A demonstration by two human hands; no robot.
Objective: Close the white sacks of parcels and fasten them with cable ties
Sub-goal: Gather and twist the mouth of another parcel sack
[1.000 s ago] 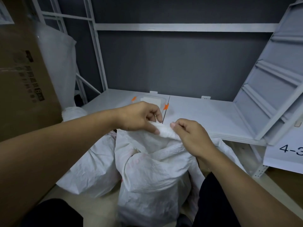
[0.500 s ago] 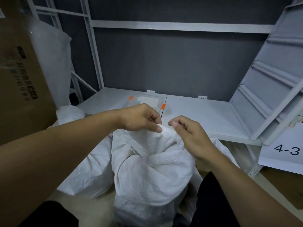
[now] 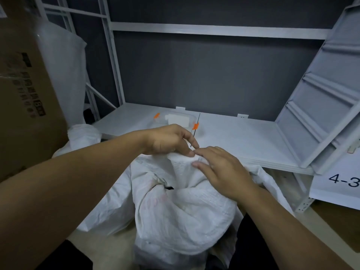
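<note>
A full white woven sack (image 3: 181, 207) stands on the floor in front of me, its mouth bunched at the top. My left hand (image 3: 167, 140) pinches the gathered top edge of the sack. A thin black cable tie (image 3: 195, 131) sticks up behind its fingers. My right hand (image 3: 220, 170) lies on the sack's top with its fingers straight, fingertips meeting the left hand's. A second white sack (image 3: 109, 203) lies to the left behind the first.
A low white shelf (image 3: 243, 139) carries a clear plastic box with orange clips (image 3: 175, 119). A large cardboard box (image 3: 23, 90) stands at the left. A white panel (image 3: 319, 98) leans at the right above a "4-3" label (image 3: 342, 180).
My right hand has let go of the sack's edge and now lies flat on the bunched top. The left hand keeps its pinch. The sack's mouth is pulled more tightly together.
</note>
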